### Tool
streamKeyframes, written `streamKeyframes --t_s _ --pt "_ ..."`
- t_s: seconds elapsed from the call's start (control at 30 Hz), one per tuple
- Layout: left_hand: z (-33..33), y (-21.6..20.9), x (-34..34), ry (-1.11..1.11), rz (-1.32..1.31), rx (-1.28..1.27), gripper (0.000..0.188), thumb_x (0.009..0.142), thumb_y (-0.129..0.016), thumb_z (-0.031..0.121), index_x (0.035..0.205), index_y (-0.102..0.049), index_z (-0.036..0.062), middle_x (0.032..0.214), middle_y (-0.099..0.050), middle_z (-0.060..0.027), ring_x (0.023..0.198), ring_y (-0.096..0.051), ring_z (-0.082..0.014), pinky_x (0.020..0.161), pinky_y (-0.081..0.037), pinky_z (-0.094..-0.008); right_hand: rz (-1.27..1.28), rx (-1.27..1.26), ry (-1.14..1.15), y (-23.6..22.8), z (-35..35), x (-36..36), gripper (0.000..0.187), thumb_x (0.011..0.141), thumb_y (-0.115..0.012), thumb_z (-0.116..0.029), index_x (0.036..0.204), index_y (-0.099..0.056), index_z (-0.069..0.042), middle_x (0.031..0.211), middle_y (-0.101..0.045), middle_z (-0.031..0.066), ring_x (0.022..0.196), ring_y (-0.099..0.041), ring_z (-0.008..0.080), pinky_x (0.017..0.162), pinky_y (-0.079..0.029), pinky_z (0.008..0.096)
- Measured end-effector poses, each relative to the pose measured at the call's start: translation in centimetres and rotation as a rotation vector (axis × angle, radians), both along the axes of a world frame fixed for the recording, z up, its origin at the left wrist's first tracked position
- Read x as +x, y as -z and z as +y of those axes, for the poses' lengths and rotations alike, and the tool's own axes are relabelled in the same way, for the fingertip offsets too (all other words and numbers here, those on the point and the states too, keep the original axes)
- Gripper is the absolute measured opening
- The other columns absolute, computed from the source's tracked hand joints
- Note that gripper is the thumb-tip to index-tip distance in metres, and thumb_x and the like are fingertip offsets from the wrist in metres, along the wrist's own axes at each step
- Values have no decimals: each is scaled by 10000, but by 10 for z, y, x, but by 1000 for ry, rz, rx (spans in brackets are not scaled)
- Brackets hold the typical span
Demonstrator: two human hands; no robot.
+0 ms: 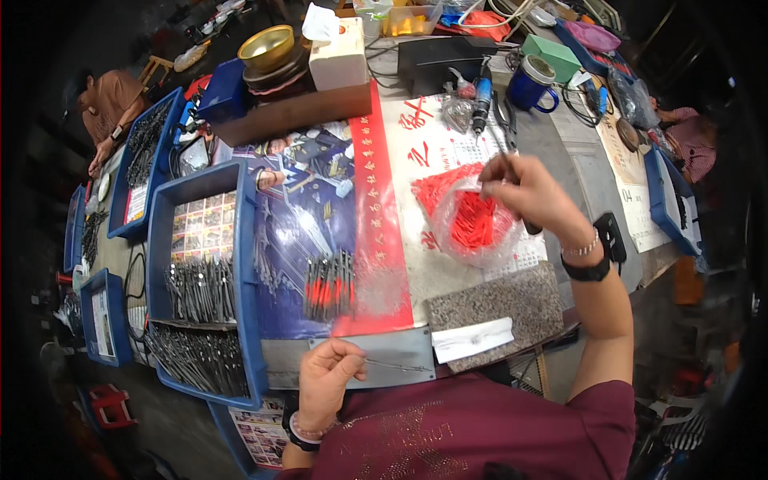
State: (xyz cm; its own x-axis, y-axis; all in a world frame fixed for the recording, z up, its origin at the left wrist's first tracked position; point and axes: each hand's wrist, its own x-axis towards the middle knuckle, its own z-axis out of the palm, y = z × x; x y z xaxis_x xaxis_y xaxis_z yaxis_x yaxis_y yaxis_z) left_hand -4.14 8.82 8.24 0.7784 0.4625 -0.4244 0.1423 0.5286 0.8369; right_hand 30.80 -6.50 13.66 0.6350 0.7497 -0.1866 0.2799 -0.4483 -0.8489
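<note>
Low in the middle, my left hand (pixel 330 376) is closed in a pinch at the edge of a grey metal plate (pixel 416 352). A reddish blur shows just above its fingers; what they hold I cannot make out. A thin metal piece (pixel 398 366) lies on the plate beside the fingertips. Farther right, my right hand (pixel 534 192) is closed around a thin dark tool (pixel 499 142) that sticks up past the fingers. It is over a clear plastic bag (pixel 494 254) of small red pieces (pixel 472 222). Several dark slim tools with red parts (pixel 328 286) lie in a row on the poster.
A blue tray (pixel 252 320) of dark metal pieces stands left, with more blue trays (pixel 134 228) beyond. A stone slab (pixel 528 296) bears a folded white cloth (pixel 472 339). A blue mug (pixel 530 83) and a blue rotary tool (pixel 482 96) stand behind. Two people sit at the sides.
</note>
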Motion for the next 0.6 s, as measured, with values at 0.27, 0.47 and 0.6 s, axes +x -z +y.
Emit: streamKeyframes --t_s 0.27,0.47,0.6 --pt "-18 -12 -10 84 -110 55 89 902 -630 30 960 -630 -37 790 -650 -54 696 -608 -90 650 -512 -215 -602 -81 -219 55 -20 -41 127 802 -593 -76 880 -604 23 797 -625 195 770 -618 360 681 -480 430" --pt "-28 -21 -32 -8 -124 156 81 899 -639 35 941 -635 -34 768 -649 -49 667 -607 -89 635 -514 -212 -863 -261 -24 102 -2 -30 102 802 -575 -83 818 -523 4 824 -620 203 798 -615 384 712 -484 481" --pt "-32 -22 -42 -55 -155 137 83 900 -635 33 947 -635 -37 770 -650 -50 673 -611 -90 644 -520 -218 -934 -252 3 110 3 -29 32 794 -517 -33 791 -535 -7 815 -623 204 742 -633 389 671 -504 494"
